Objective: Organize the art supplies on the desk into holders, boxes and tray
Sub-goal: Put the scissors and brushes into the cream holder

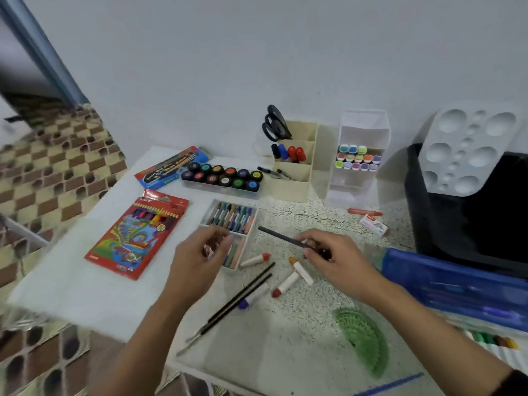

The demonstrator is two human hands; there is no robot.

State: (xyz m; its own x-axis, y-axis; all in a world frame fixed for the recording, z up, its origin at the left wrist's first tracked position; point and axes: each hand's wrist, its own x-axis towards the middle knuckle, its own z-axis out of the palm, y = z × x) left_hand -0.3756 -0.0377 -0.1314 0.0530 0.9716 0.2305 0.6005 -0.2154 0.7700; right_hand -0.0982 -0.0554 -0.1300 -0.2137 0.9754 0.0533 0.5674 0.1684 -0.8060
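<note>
Black stick (281,237), pencil or brush, slanted just above the middle of the desk (285,324), pinched near its lower end between thumb and fingertips of right hand (334,258). Left hand (197,258) curled over the near end of the crayon box (248,244); holding anything or not, impossible to tell. Probably bound for the beige holder (294,184) at the back edge: best lifted clear of loose crayons (285,284), turned upright, then lowered into an open compartment.

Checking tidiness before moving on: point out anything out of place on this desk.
Four crayons lie loose beside the crayon box instead of in it, two brushes lie slanted across the desk near them, and a red crayon and eraser sit stray by the black bin.
</note>
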